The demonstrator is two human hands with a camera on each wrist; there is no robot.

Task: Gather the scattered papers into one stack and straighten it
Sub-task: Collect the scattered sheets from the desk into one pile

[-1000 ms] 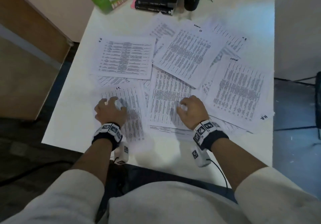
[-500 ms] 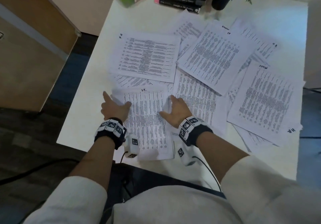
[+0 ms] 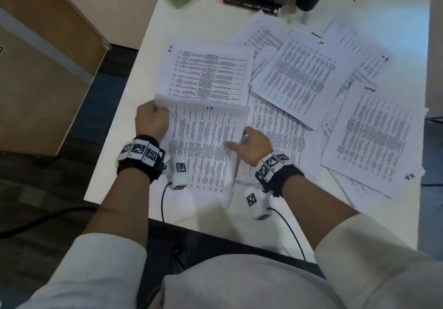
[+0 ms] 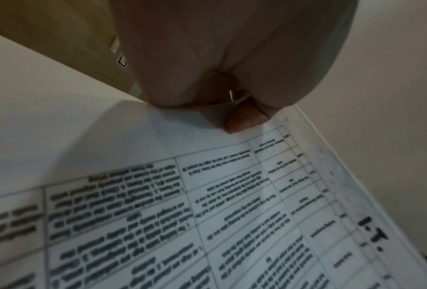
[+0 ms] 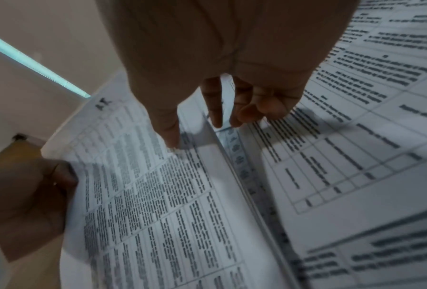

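White table (image 3: 115, 164) strewn with papers (image 3: 299, 78). We now lift I.T. sheet (image 3: 203, 150), flat half second ago: left hand (image 3: 151, 119) grip pinches far corner, right hand (image 3: 251, 146) grip pinches near edge. Gathering just begun; rest beyond right grip.

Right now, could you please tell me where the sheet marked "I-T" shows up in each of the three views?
Head view: the "I-T" sheet lies low centre, gripped at its far-left corner by the left hand and pinched at its right edge by the right hand.
Left wrist view: it fills the lower half.
Right wrist view: it covers the lower left.
Shared landmark: the handwritten "I-T" mark.
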